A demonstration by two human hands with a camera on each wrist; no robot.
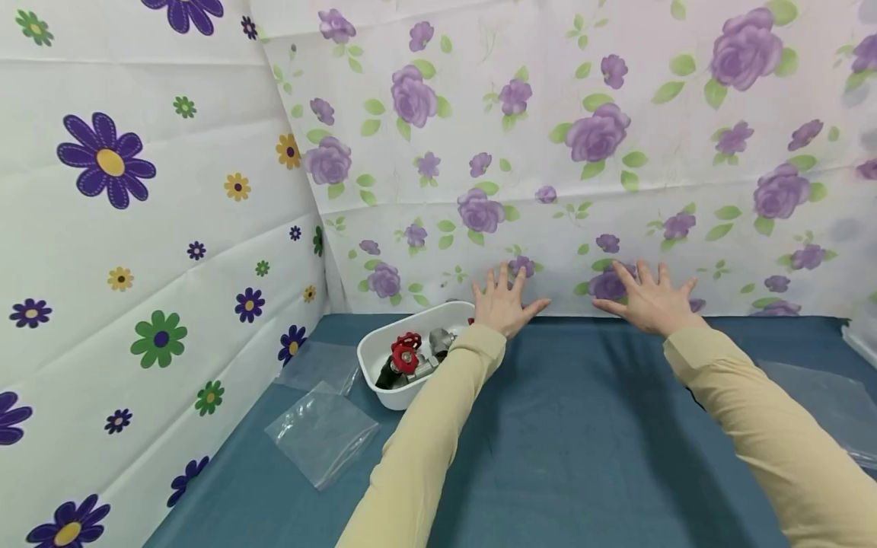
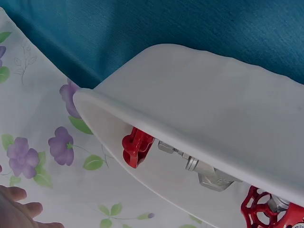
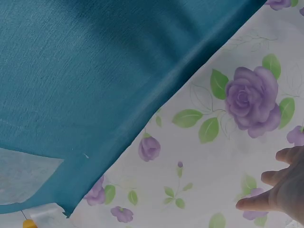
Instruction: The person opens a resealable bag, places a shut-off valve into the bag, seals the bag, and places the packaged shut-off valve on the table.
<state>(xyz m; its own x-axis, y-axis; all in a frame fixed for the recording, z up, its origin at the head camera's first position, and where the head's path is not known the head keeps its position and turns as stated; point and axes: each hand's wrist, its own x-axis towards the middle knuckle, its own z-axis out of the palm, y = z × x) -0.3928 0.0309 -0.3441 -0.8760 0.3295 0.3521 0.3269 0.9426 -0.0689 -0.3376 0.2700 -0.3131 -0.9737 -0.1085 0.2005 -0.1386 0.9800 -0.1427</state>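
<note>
Both hands are stretched forward over the far part of the table, fingers spread and holding nothing. My left hand (image 1: pixel 501 306) is just right of a white tub (image 1: pixel 393 397), its forearm crossing in front of the tub's right side. Valves with red handwheels (image 1: pixel 405 358) and grey metal bodies lie in the tub; the left wrist view also shows a red handle (image 2: pixel 137 147) and a metal fitting (image 2: pixel 213 176) inside. My right hand (image 1: pixel 654 302) reaches toward the flowered backdrop, with its thumb pointing left in the head view.
Clear plastic bags (image 1: pixel 322 434) lie on the blue tablecloth (image 1: pixel 569 457) left of the tub. Another clear bag (image 1: pixel 822 403) lies by the right forearm, near a pale object (image 1: pixel 862 339) at the right edge. Flowered sheets (image 1: pixel 534 152) rise behind and at left.
</note>
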